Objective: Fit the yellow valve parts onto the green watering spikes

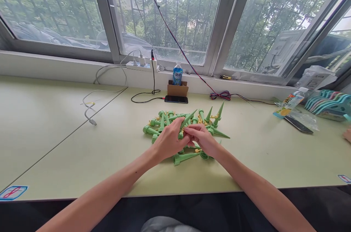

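Head view: hands (186, 139) meet over green cones (186, 157), inside the table's (109, 162) front edge.

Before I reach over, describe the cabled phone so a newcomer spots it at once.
Below the middle window, find the small cardboard box on the table. The phone lies flat just in front of it. A black cable with a red tip meets its left end; the other phone, far right, shows no cable.

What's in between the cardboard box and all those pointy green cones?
A black phone lies between the box and the cones, in the head view.
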Action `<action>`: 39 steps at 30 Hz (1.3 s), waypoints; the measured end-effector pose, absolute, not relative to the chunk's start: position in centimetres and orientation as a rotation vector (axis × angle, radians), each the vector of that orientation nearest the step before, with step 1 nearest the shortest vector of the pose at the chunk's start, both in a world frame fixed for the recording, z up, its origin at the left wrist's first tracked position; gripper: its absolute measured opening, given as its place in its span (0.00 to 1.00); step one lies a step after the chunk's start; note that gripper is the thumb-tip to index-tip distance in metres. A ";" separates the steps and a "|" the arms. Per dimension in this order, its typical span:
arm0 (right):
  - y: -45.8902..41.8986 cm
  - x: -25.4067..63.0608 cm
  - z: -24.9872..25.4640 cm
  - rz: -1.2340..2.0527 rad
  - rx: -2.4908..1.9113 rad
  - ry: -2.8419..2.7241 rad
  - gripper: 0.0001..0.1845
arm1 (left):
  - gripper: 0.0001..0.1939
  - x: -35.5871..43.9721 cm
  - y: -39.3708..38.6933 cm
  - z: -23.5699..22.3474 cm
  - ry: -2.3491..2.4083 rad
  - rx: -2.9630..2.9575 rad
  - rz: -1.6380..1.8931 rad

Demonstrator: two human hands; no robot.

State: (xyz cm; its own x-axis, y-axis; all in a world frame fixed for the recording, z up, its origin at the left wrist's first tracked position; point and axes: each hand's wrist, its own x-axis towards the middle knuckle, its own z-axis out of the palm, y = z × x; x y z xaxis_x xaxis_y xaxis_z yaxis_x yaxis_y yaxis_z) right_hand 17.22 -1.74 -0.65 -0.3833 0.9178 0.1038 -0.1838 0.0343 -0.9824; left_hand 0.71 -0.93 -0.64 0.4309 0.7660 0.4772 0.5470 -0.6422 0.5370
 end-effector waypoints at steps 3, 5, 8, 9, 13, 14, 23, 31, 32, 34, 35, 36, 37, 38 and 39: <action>-1.7 17.4 -1.0 1.424 -0.838 -1.477 0.21 | 0.21 0.6 -0.8 -0.6 1.124 2.361 1.014; -1.8 17.5 -1.3 1.342 -0.878 -1.545 0.23 | 0.20 0.6 -0.7 -0.5 1.134 2.370 0.990; -1.8 17.6 -1.6 1.177 -0.979 -1.656 0.25 | 0.16 0.5 -0.6 -0.5 1.141 2.429 0.908; -1.8 17.6 -1.7 1.133 -1.004 -1.686 0.25 | 0.15 0.5 -0.5 -0.5 1.134 2.447 0.883; -1.9 17.6 -1.5 1.102 -1.027 -1.707 0.25 | 0.12 0.4 -0.5 -0.6 1.104 2.463 0.872; -1.9 17.6 -1.5 1.129 -1.020 -1.694 0.25 | 0.12 0.4 -0.5 -0.5 1.104 2.460 0.882; -2.0 17.2 -1.0 1.498 -0.810 -1.406 0.22 | 0.14 0.8 -0.9 -0.5 1.172 2.420 1.040; -1.7 17.5 -1.7 1.115 -0.997 -1.697 0.26 | 0.19 0.5 -0.6 -0.6 1.198 2.488 0.881; -1.7 17.6 -1.8 1.068 -1.013 -1.725 0.26 | 0.18 0.5 -0.6 -0.5 1.192 2.493 0.857; -1.7 17.6 -1.8 1.014 -1.027 -1.753 0.26 | 0.16 0.5 -0.6 -0.5 1.181 2.501 0.830; -1.7 17.7 -1.8 1.016 -1.022 -1.753 0.26 | 0.15 0.5 -0.6 -0.5 1.179 2.502 0.832; -1.7 17.7 -1.8 1.037 -1.014 -1.742 0.26 | 0.15 0.5 -0.7 -0.4 1.180 2.500 0.844; -1.7 17.7 -1.8 1.071 -1.003 -1.722 0.26 | 0.15 0.6 -0.7 -0.4 1.181 2.498 0.861; -1.7 17.7 -1.7 1.115 -0.989 -1.696 0.25 | 0.15 0.6 -0.7 -0.4 1.181 2.494 0.878; -1.7 17.7 -1.7 1.163 -0.970 -1.665 0.25 | 0.15 0.6 -0.7 -0.5 1.179 2.489 0.900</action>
State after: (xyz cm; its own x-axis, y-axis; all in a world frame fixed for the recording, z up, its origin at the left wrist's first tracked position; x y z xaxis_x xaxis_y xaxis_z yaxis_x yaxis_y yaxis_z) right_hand 17.65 -1.73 -1.67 -0.3266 0.9210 0.2125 0.1175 0.2627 -0.9577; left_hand 0.63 -0.71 -0.46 0.4837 0.7637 0.4275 0.6138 -0.6442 0.4564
